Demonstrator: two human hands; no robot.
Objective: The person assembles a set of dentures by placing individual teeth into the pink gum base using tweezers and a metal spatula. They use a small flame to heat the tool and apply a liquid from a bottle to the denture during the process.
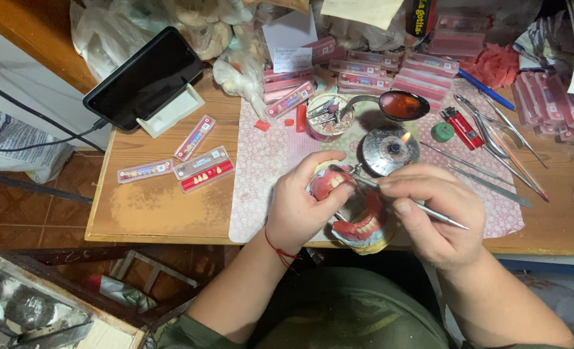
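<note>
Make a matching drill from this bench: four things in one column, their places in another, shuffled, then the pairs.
1. phone
2. lighter
3. burner
4. metal tool

a. in the right hand
b. on a white stand, far left of the table
c. beyond the hands, flame lit
d. beside the green cap

Pairs: 1-b, 2-d, 3-c, 4-a

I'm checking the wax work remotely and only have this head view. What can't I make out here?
- Metal tool tip: hidden where it meets the upper denture, behind left hand fingers.
- Lower denture model: partly covered by right hand.
- Small tooth cards: teeth too small to tell apart.
- Stacked pink boxes: cut off near the right edge.
</note>
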